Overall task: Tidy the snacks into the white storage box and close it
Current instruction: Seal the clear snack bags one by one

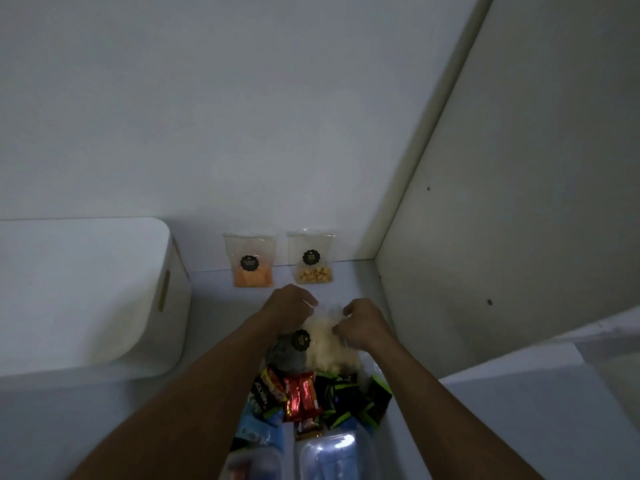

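Box first: the white storage box (pixel 86 296) sits at your left on the shelf (pixel 214 282), well apart from what you are holding. Its top looks covered, though the dim light leaves that unsure. Next in size is the heap of snacks (pixel 311 407) between your forearms: red foil bars, black-and-green packets, blue wrappers, and clear tubs nearest you. I cannot tell whether that heap lies on the bare shelf or inside another container.

Just beyond the heap you hold the clear bag (pixel 329 344) of pale pieces, a round black label on its front. Your left hand (pixel 291 306) has its fingers curled onto the bag's top left corner, and your right hand (pixel 363 323) pinches its right edge, so both grip the same bag. Past your knuckles, two smaller bags lean upright against the back wall (pixel 242 133), side by side: the orange-filled bag (pixel 252 268) and the nugget-filled bag (pixel 313 265).

To do this step well, grip the top seam rather than the body, since the pieces look brittle and the film thin. Raise the bag clear of the heap before swinging left, or it will likely drag wrappers along. If the box is indeed lidded, pass the bag to one hand and free the other for the lid.
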Motion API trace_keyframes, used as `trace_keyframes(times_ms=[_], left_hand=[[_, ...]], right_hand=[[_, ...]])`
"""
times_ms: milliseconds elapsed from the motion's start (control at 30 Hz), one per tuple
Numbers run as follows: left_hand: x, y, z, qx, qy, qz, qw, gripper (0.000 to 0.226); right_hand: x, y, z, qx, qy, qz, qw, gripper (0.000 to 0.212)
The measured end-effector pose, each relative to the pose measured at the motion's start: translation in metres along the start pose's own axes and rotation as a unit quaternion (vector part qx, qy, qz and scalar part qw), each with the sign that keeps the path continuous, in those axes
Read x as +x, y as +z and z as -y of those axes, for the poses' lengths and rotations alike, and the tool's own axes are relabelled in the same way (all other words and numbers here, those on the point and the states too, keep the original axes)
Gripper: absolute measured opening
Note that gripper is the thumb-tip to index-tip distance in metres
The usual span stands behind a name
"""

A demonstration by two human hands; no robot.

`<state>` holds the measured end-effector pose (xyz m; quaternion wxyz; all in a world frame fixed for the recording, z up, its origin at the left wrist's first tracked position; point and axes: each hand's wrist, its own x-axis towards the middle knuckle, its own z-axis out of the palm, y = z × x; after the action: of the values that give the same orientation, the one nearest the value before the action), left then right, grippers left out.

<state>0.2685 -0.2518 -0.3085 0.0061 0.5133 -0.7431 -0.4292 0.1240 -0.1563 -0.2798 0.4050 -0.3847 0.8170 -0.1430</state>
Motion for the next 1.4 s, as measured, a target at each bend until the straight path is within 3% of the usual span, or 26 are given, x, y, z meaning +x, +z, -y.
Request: trace_keyframes(times_ms=[100, 333, 500, 733, 933, 1133, 1400], left_hand=[[-0.016, -0.009, -0.005, -0.036, 0.004, -0.026, 0.999, 0.018], [-0.073, -0.060, -0.027, -0.098, 0.017, -0.119, 0.988, 0.014], [-0.132, -0.110, -0.047, -0.148, 0.038, -0.178, 0.972, 0.015], [-0.212, -0.174, -0.087, -0.280, 0.125, -0.153, 0.940, 0.004], [-0.254, -0.207, -0.107, -0.364, 0.189, -0.144, 0.901, 0.012], [-0.277, -0.225, -0.123, -0.381, 0.217, -0.150, 0.886, 0.008], [-0.283, -0.237, -0.143, -0.402, 0.249, -0.220, 0.854, 0.003]], right_hand=[[-0.017, 0.001, 0.000, 0.047, -0.004, -0.014, 0.999, 0.019], [-0.080, -0.026, 0.036, 0.170, -0.037, 0.000, 0.985, 0.014], [-0.133, -0.052, 0.077, 0.199, -0.124, -0.078, 0.969, 0.005], [-0.200, -0.085, 0.136, 0.273, -0.250, -0.111, 0.922, 0.013], [-0.240, -0.114, 0.169, 0.274, -0.321, -0.137, 0.896, 0.011], [-0.260, -0.132, 0.190, 0.219, -0.365, -0.164, 0.890, 0.010], [-0.266, -0.141, 0.199, 0.300, -0.383, -0.128, 0.864, 0.012]])
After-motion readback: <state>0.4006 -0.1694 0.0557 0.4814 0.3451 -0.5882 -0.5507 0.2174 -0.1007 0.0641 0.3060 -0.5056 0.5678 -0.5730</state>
